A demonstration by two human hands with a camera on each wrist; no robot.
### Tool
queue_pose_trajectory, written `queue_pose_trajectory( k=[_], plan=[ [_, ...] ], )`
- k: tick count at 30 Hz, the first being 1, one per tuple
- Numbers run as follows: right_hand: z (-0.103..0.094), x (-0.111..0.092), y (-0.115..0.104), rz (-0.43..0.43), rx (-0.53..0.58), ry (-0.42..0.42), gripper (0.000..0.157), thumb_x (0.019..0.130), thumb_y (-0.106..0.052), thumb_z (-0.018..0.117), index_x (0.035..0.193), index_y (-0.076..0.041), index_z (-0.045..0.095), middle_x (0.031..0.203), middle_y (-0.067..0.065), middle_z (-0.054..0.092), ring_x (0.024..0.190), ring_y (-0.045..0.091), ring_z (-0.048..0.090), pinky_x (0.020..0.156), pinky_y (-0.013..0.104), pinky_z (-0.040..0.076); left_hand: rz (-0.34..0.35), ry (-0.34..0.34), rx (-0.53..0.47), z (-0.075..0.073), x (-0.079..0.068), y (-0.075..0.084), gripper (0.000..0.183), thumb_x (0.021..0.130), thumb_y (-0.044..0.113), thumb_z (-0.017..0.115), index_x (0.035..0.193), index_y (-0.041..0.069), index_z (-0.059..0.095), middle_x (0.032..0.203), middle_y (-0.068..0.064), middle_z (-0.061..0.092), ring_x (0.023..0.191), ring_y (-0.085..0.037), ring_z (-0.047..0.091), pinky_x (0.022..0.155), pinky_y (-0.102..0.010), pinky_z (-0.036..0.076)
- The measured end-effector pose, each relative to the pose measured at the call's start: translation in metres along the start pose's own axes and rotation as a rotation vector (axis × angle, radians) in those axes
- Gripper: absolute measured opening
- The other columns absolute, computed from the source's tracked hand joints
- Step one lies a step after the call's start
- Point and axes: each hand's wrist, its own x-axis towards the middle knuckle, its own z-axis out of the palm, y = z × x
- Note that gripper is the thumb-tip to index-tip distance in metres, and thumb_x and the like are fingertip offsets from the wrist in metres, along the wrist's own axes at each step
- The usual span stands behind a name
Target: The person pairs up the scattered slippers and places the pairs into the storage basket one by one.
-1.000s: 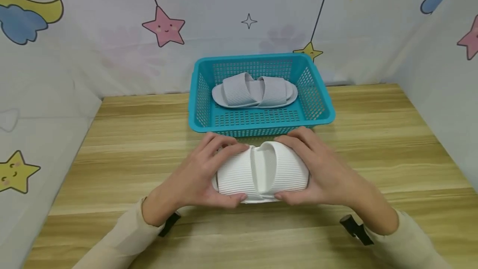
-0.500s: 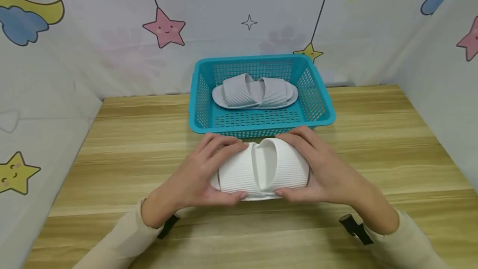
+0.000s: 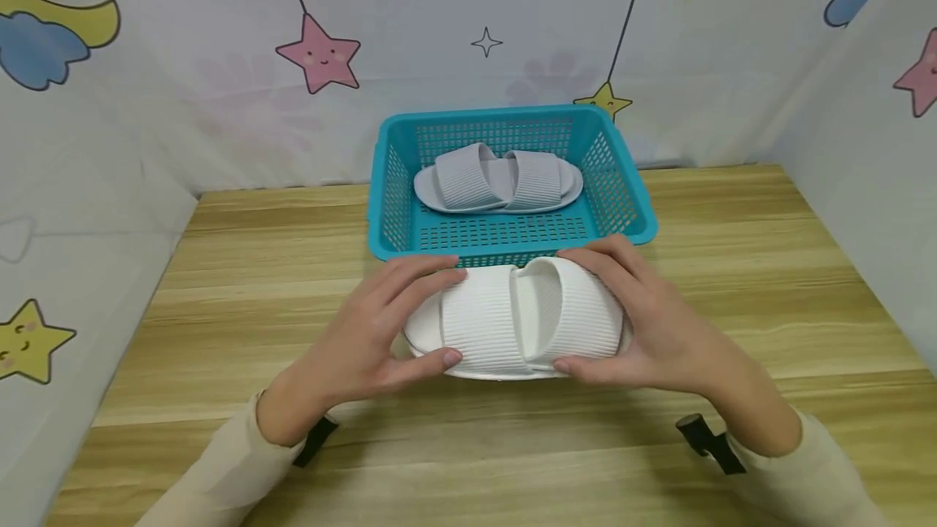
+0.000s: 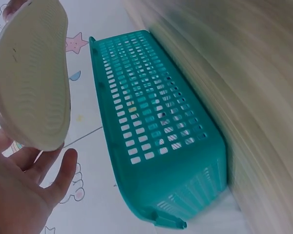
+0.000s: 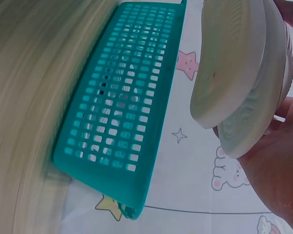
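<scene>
A pair of white ribbed slippers (image 3: 483,320), one tucked into the other, is held up in front of the basket. My left hand (image 3: 366,332) holds the left end, thumb along the near edge and fingers over the far side. At the right end my right hand (image 3: 651,324) grips the pair, thumb at the near edge and fingers over the strap. The left wrist view shows a pale sole (image 4: 31,73) beside the left hand's spread fingers. Two overlapping soles (image 5: 229,63) appear in the right wrist view, the right hand (image 5: 278,156) behind them.
Behind the hands a blue-green mesh basket (image 3: 376,218) stands on the wooden table (image 3: 278,267), with a pair of grey slippers (image 3: 468,179) lying inside. White cloth walls (image 3: 410,15) printed with stars enclose the back and sides.
The white slippers have risen slightly towards the basket and shifted right with my right hand. My left hand has slid outward along them, uncovering more of the left end. The basket stays put.
</scene>
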Motion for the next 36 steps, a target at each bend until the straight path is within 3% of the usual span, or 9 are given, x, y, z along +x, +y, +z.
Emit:
queue_pose_trajectory(
  k=[11,22,28,30,33,36],
  plan=[
    [-0.015,-0.002,0.006,0.029,0.002,0.014,0.096,0.072,-0.056,0.094,0.148,-0.01,0.057,0.132,0.006,0.056,0.116,0.016,0.056,0.094,0.02,0.048,-0.095,-0.036,0.075,-0.013,-0.017,-0.009,0.075,0.105,0.068,0.048,0.152,0.011,0.054,0.153,-0.009,0.057,0.142,-0.032,0.051,0.114,-0.056,0.041],
    [-0.024,0.007,0.013,0.043,-0.021,0.076,0.096,0.077,-0.066,0.087,0.151,-0.013,0.057,0.136,0.008,0.058,0.112,0.017,0.056,0.089,0.016,0.046,-0.132,0.037,0.16,-0.017,-0.03,-0.019,0.066,0.109,0.058,0.047,0.144,0.005,0.062,0.146,-0.015,0.062,0.137,-0.037,0.056,0.109,-0.061,0.043],
    [-0.027,0.013,0.021,0.039,-0.019,0.102,0.097,0.065,-0.037,0.1,0.149,-0.012,0.059,0.141,0.008,0.059,0.117,0.019,0.057,0.093,0.02,0.046,-0.172,0.012,0.192,-0.016,-0.035,-0.024,0.069,0.109,0.06,0.045,0.15,0.006,0.058,0.153,-0.015,0.057,0.146,-0.04,0.048,0.115,-0.064,0.038],
    [-0.026,0.015,0.024,0.038,-0.015,0.115,0.097,0.067,-0.04,0.099,0.15,-0.011,0.058,0.142,0.009,0.059,0.119,0.02,0.057,0.093,0.019,0.045,-0.187,-0.012,0.187,-0.015,-0.037,-0.026,0.07,0.109,0.06,0.046,0.153,0.006,0.055,0.157,-0.014,0.054,0.15,-0.04,0.043,0.118,-0.063,0.035],
    [-0.024,0.019,0.029,0.034,-0.011,0.143,0.095,0.075,-0.058,0.092,0.151,-0.012,0.058,0.144,0.01,0.059,0.121,0.023,0.057,0.092,0.018,0.045,-0.21,-0.044,0.177,-0.014,-0.039,-0.028,0.07,0.109,0.059,0.048,0.156,0.007,0.051,0.161,-0.013,0.049,0.154,-0.041,0.038,0.123,-0.062,0.031],
    [-0.021,0.025,0.033,0.055,0.009,0.153,0.094,0.075,-0.057,0.092,0.153,-0.016,0.058,0.147,0.008,0.058,0.124,0.022,0.055,0.092,0.02,0.045,-0.234,-0.059,0.173,-0.014,-0.042,-0.029,0.069,0.109,0.057,0.05,0.158,0.008,0.05,0.164,-0.014,0.047,0.156,-0.042,0.035,0.124,-0.063,0.028]
  ],
)
